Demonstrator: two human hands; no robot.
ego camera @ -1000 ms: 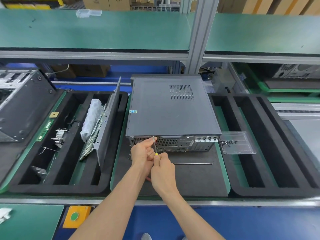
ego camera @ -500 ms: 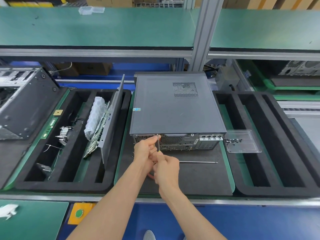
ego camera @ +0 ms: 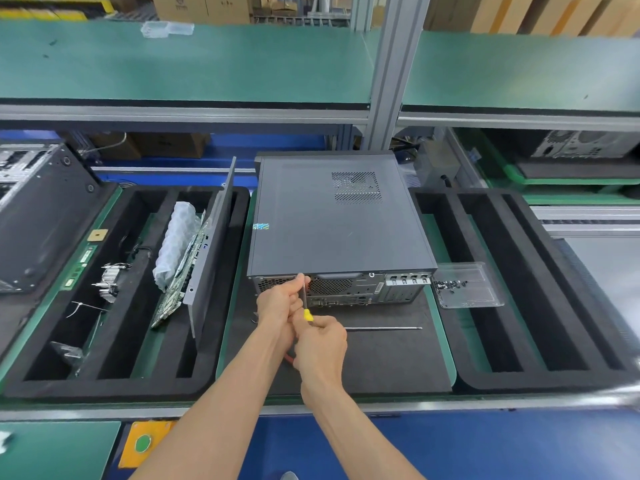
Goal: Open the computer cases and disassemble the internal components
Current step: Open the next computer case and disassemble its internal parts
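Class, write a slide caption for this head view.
Both hands steer a screwdriver into the computer case's rear panel.

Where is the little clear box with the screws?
The clear tray sits right of the computer case, on the black foam tray.

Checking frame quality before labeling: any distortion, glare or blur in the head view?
Head view: wide-angle bowing, the shelf edge curves and the right foam tray stretches at the frame edge; lighting even and soft, faint sheen on the computer case lid; centre sharp at the screwdriver, corners smeared, small screws in the clear tray not resolvable.
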